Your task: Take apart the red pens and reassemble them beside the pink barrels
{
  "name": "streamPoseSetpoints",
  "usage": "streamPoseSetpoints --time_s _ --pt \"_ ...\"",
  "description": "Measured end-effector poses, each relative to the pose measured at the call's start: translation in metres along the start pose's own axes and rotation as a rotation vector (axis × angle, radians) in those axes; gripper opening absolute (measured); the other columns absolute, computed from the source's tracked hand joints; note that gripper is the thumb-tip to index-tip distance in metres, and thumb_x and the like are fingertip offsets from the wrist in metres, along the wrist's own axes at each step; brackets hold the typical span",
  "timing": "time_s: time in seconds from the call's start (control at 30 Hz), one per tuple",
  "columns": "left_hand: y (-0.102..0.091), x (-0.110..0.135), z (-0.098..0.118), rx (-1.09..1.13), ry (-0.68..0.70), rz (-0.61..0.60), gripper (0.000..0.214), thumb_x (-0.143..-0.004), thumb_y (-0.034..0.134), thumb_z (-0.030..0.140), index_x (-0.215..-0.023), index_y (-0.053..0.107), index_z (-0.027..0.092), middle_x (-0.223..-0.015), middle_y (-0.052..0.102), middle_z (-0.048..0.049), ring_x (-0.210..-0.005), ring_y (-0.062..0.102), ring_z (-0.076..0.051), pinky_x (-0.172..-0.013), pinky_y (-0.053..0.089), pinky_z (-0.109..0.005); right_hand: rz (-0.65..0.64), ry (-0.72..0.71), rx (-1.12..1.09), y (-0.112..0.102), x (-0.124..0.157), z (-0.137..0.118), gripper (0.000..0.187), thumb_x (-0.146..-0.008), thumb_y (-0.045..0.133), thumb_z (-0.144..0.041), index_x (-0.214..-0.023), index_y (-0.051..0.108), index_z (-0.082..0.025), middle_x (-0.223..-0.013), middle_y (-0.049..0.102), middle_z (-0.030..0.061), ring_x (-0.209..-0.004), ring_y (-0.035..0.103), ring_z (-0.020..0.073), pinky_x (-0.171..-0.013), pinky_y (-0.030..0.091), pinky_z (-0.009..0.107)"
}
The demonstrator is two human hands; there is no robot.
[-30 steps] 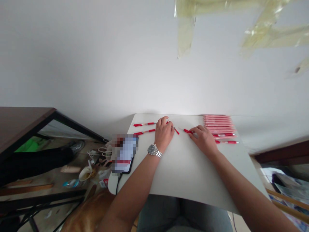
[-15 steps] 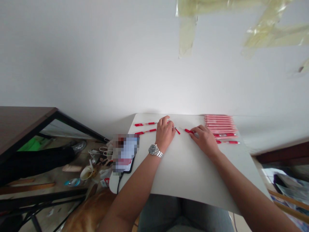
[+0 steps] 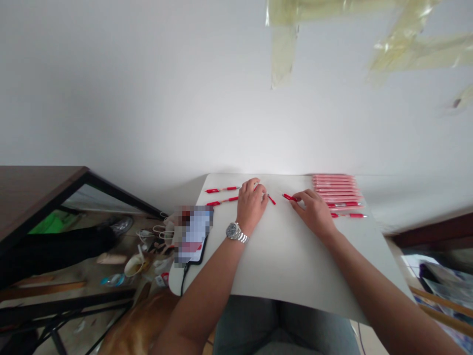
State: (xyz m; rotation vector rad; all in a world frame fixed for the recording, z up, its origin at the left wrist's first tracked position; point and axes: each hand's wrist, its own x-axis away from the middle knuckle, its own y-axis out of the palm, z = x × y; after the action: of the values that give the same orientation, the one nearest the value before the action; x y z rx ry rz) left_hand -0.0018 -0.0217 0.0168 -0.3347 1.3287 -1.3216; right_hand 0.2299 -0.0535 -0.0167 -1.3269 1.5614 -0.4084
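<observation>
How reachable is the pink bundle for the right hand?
Probably yes: the pink bundle lies just beyond the right hand, its left end uncovered, though that hand seems to hold a red pen.

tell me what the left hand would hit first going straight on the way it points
Probably the wall; a strip of tabletop shows between it and the left hand, though depth is hard to judge.

smooth matt tabletop (image 3: 284,256), smooth plastic pen (image 3: 289,197), shiny metal watch (image 3: 237,232)
</observation>
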Motion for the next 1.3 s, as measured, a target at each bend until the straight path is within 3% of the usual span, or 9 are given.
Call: streamPoseSetpoints --time_s 0.37,0.63,0.97,1.3 --pt "0.001 0.003 -0.004 0.192 -0.059 0.061 0.01 -0.103 0.052 0.021 -0.105 0.061 0.023 -0.101 0.067 -0.0051 -0.096 0.063 -0.021 -0.09 0.05 -0.036 0.052 0.04 -0.134 -0.001 0.0 -0.005 0.033 -0.102 0.057 -0.05 -0.097 0.073 -0.021 -0.092 0.07 0.0072 -0.073 0.061 0.019 -0.067 0.047 0.034" --pt "0.005 0.004 -0.002 0.439 -0.073 0.109 0.024 -0.105 0.051 0.025 -0.123 0.065 0.025 -0.112 0.071 -0.0071 -0.099 0.067 -0.019 -0.093 0.054 -0.034 0.036 0.041 -0.197 -0.004 -0.001 -0.013 0.035 -0.101 0.057 -0.051 -0.097 0.074 -0.021 -0.088 0.067 0.0067 -0.069 0.057 0.0171 -0.065 0.048 0.033" --pt "0.013 0.003 0.0 1.021 -0.274 0.133 0.024 -0.1 0.064 0.044 -0.11 0.063 0.022 -0.108 0.076 -0.0089 -0.11 0.074 -0.022 -0.1 0.057 -0.038 0.036 0.018 -0.254 -0.007 -0.003 -0.018 0.033 -0.101 0.058 -0.049 -0.098 0.074 -0.021 -0.087 0.066 0.0065 -0.07 0.057 0.0172 -0.066 0.05 0.033" --pt "0.017 0.001 -0.006 1.105 -0.374 0.169 0.026 -0.093 0.072 0.043 -0.105 0.069 0.02 -0.107 0.075 -0.0085 -0.102 0.073 -0.019 -0.095 0.058 -0.034 0.041 -0.007 -0.288 -0.009 -0.003 -0.021 0.027 -0.1 0.061 -0.044 -0.099 0.073 -0.021 -0.089 0.067 0.0067 -0.07 0.057 0.0171 -0.066 0.05 0.033"
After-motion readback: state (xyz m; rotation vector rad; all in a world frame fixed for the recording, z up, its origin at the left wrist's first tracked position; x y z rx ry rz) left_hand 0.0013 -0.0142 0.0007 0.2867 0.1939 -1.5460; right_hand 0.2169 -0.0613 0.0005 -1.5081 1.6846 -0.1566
